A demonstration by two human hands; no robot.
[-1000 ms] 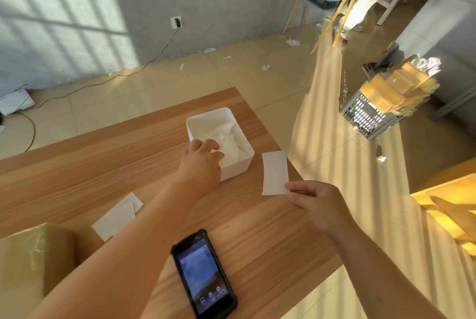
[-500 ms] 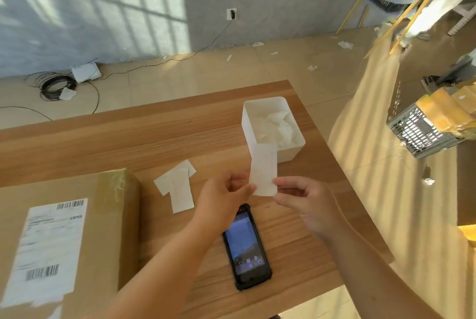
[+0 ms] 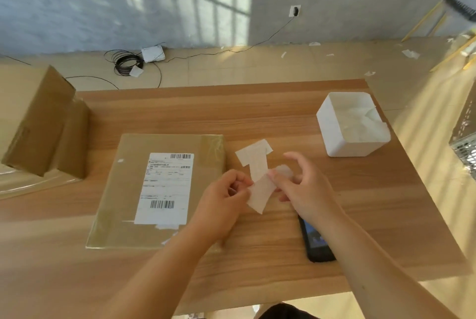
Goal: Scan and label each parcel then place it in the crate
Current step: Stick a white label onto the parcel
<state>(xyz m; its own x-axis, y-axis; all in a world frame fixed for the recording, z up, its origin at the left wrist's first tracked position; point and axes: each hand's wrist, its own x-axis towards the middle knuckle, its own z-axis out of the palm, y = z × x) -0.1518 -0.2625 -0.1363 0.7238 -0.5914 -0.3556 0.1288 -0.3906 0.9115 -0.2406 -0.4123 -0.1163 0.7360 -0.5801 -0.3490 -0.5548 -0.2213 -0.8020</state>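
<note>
A flat brown parcel (image 3: 123, 189) with a white shipping label (image 3: 164, 187) lies on the wooden table (image 3: 257, 117), left of my hands. My left hand (image 3: 224, 202) and my right hand (image 3: 306, 187) both pinch a small white label slip (image 3: 260, 195) just above the table, right of the parcel. The slip looks partly split into two layers. Loose white paper scraps (image 3: 255, 156) lie on the table just behind the slip. A black phone scanner (image 3: 316, 241) lies screen up, partly under my right forearm. The grey crate (image 3: 466, 148) shows at the right edge.
A white open box (image 3: 332, 125) with crumpled paper inside stands at the table's far right. Other cardboard parcels (image 3: 38, 122) stand at the far left. On the floor beyond lie a coiled cable (image 3: 128, 63), a white adapter and paper bits.
The view has swung left, so the flat parcel is now fully seen. My left hand left the white box and joined the right on the slip, which has come down lower, beside the parcel.
</note>
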